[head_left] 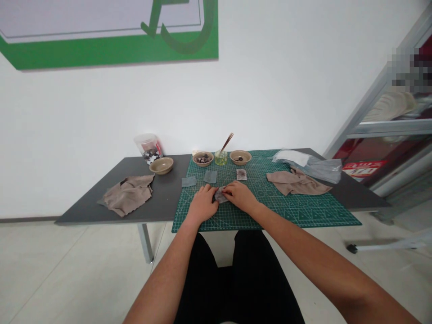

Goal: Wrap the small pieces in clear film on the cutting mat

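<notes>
My left hand [202,202] and my right hand [239,194] meet over the green cutting mat [303,211]. Both pinch a small grey patch [220,195] that lies between their fingertips. Just beyond them lie two plain grey patches [188,181] [210,176] and one patch with dark specks [241,174]. At the mat's far edge stand a bowl of dark chips [203,158], a small glass of yellow-green liquid [221,157] with a brush in it, and another bowl [240,157].
A beige cloth [128,194] lies on the left of the dark table [84,211], with an empty bowl [161,165] and a clear plastic jar [148,147] behind it. Another beige cloth [297,183] and plastic bags [310,164] lie at right. A metal-framed shelf [388,126] stands far right.
</notes>
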`<state>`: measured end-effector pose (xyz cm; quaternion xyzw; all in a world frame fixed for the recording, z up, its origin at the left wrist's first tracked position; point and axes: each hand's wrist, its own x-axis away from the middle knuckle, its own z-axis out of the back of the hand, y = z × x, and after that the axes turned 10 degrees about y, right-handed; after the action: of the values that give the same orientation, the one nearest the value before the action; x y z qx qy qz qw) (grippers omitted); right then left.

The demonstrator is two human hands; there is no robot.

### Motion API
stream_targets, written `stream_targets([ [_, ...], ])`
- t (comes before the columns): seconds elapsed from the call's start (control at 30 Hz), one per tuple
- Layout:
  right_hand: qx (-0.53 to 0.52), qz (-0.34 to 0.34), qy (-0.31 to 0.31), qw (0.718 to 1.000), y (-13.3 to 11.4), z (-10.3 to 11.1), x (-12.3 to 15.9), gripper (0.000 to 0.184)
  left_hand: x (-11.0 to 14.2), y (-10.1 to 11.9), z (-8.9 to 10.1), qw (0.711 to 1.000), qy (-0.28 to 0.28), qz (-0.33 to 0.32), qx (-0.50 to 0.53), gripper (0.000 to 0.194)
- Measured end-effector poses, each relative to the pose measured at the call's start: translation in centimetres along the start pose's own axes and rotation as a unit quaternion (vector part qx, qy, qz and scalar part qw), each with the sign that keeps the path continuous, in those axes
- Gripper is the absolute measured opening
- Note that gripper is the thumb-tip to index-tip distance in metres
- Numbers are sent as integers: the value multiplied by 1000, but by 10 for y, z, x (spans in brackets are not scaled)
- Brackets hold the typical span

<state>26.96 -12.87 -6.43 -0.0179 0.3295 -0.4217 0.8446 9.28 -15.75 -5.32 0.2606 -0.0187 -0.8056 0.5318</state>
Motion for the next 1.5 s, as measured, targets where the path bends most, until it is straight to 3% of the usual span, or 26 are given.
stream_targets([
  [0.17, 2, 29, -18, 999, -11, -2, 0, 9, -2, -3, -2, 1000, 5, -8, 19, 28],
  [0.3, -2, -1, 17, 1000, -16, -5, -2, 9, -6, -6, -5, 998, 27, 7, 56, 27],
  [0.5, -46, -28, 54, 997, -13, -3, 2, 40, -6, -12, -6, 994, 30, 4, 101, 18],
  [0.8, -5, -72, 3, 997, -2, -6, 1, 65, -6, -15, -2, 978, 48, 59, 195, 8],
  [1.0, -47, -137, -25, 989, 5, 3, -7, 60, -6, -15, 0, 973, 54, 81, 208, 9],
  [1.17, -168, -231, 62, 956, 15, 18, -10, 33, -6, -15, 1, 971, 62, 88, 213, 9],
  [1.27, -192, -243, 115, 944, 21, 25, -8, 40, -7, -15, 2, 971, 59, 93, 211, 9],
  [1.37, -177, -258, 114, 943, 32, 26, -13, 48, -7, -15, 2, 971, 56, 99, 209, 8],
  [1.5, -213, -278, 105, 931, 53, 16, -43, 37, -8, -15, 1, 971, 54, 101, 211, 8],
])
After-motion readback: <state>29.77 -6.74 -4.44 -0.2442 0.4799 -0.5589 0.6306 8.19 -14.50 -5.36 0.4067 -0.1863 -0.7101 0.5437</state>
